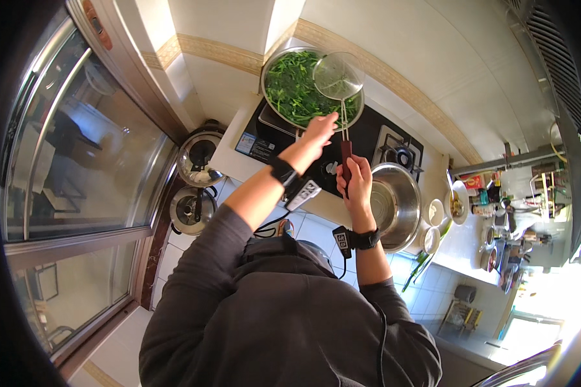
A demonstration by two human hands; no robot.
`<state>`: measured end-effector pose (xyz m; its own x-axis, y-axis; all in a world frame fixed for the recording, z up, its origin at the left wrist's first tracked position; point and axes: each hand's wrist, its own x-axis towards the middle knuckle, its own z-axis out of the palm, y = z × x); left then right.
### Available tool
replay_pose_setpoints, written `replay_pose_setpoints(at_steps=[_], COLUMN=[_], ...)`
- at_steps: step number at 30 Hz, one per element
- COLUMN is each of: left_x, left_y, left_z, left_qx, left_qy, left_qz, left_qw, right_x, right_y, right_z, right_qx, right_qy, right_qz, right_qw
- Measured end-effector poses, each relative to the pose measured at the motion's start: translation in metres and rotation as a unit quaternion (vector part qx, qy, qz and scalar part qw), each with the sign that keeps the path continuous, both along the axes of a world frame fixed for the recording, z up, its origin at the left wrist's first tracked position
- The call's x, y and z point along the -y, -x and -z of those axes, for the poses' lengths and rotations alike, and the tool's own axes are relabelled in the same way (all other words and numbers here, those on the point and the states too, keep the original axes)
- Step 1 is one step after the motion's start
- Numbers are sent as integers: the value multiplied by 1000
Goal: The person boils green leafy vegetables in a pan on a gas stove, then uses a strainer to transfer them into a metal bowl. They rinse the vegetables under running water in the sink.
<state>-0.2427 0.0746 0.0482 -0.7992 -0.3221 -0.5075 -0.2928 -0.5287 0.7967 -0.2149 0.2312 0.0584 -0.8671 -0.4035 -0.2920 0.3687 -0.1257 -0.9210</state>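
My right hand (357, 180) is wrapped round the dark brown handle of a mesh strainer (329, 75). The strainer's round mesh head is over the far right part of a wide pan (265, 87) on the stove. Chopped green leafy vegetables in liquid (295, 80) fill the pan. At the pan's near rim is my left hand (319, 132), its fingers drawn together close to the strainer's metal shaft. What those fingers hold, if anything, is too small to make out. A large steel pot (407, 222) sits right beside my right hand.
A free gas burner (401, 155) is right of the pan. Small bowls (435, 211) and a plate of food (458, 203) line the counter on the right, near long green stalks (423, 261). Lidded pots (192, 211) stand at the left, by a glass sliding door (77, 155).
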Motion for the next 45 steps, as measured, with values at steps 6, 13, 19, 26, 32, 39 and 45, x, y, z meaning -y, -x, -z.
replay_pose_setpoints(at_steps=[6, 13, 19, 26, 32, 39, 45], left_x=[-26, -26, -18, -23, -19, -27, -30], left_y=[12, 4, 3, 5, 7, -6, -11], left_z=[24, 18, 12, 11, 9, 14, 11], left_qx=[-24, -45, -88, -88, -123, -116, -106], left_qy=[-73, -123, -137, -185, -150, -141, -81], left_qz=[28, -69, -4, -24, 2, 44, 63], left_qw=[997, 989, 987, 979, 981, 982, 989], right_x=[-6, -6, -4, -4, -4, -5, -4], right_y=[0, 8, 7, 11, 9, 12, 12], right_z=[-3, -2, 2, -1, -3, -2, -2], right_qx=[-18, -21, -26, -46, -42, -44, -58], right_qy=[11, 12, -4, 9, 3, 4, 0], right_qz=[6, 10, -10, -10, -14, 5, 3], right_qw=[1000, 1000, 1000, 999, 999, 999, 998])
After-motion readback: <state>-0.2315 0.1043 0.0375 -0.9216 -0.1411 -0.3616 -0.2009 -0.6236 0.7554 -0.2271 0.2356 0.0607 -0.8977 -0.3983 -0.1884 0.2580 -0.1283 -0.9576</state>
